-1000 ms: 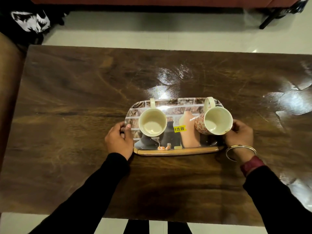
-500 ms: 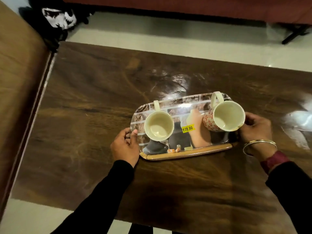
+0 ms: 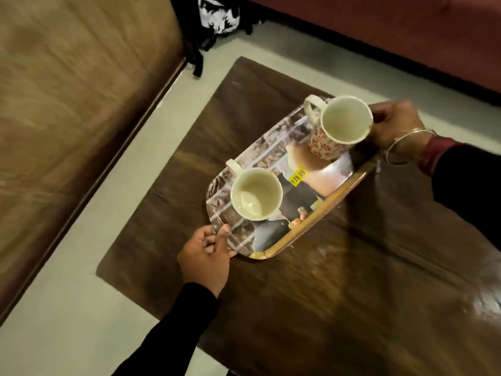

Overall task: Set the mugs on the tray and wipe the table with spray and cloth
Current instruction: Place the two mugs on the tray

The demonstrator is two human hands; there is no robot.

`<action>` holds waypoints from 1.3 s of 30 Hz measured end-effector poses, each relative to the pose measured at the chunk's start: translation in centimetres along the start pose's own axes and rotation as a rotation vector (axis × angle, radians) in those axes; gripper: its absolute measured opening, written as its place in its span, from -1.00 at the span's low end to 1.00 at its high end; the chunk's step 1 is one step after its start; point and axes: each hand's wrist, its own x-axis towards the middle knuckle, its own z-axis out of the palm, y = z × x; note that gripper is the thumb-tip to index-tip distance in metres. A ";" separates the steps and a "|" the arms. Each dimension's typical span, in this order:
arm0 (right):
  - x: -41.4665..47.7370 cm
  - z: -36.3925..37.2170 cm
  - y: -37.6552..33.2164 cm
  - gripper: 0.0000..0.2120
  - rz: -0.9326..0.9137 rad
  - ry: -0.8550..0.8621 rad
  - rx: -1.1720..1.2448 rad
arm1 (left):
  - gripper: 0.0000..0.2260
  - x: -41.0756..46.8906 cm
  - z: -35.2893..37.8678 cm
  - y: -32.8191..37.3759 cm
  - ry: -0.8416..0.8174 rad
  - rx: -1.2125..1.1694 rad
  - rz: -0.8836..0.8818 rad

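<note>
A printed tray (image 3: 337,196) with a yellow price sticker is held above the dark wooden table (image 3: 311,294), turned diagonally. My left hand (image 3: 206,256) grips its near left end and my right hand (image 3: 393,126) grips its far right end. A plain cream mug (image 3: 256,195) stands upright on the left part of the tray. A cream mug with a red flower pattern (image 3: 340,127) stands upright on the right part. Both mugs look empty. No spray bottle or cloth is in view.
A tan wooden surface (image 3: 67,109) lies to the left across a strip of pale floor (image 3: 81,308). A red sofa (image 3: 379,31) runs along the back. A black and white bag (image 3: 217,20) sits on the floor at the top.
The tray with both mugs has risen off the table and swung leftward, turning diagonal in the view. The view has turned left, showing more of the tan surface and floor.
</note>
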 end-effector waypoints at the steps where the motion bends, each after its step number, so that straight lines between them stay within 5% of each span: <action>1: 1.8 1.3 -1.4 -0.81 -0.004 -0.024 -0.003 | -0.93 0.8 -0.6 -0.1 0.007 -0.037 -0.036; 14: 12.0 12.4 -9.0 -0.86 0.024 0.020 -0.004 | -0.86 5.7 -1.2 1.5 0.021 -0.303 -0.202; 20: 13.4 13.8 -10.8 -0.70 0.060 0.039 0.071 | -0.88 6.0 -1.1 1.6 -0.019 -0.230 -0.172; 24: 13.7 14.1 -10.9 -0.91 0.044 0.069 0.146 | -0.85 6.3 -1.1 1.9 -0.011 -0.195 -0.167; 30: 10.9 13.9 -7.6 -0.75 0.080 0.265 0.199 | -0.86 4.8 -1.3 2.0 0.084 -0.088 -0.147; 34: 2.3 12.7 -3.4 -0.72 -0.064 0.388 -0.007 | -0.82 2.2 -1.2 1.7 0.164 0.237 0.067; 39: -9.3 10.8 2.1 -0.40 -0.149 0.290 -0.307 | -0.58 -1.5 0.9 1.3 -0.145 0.575 0.652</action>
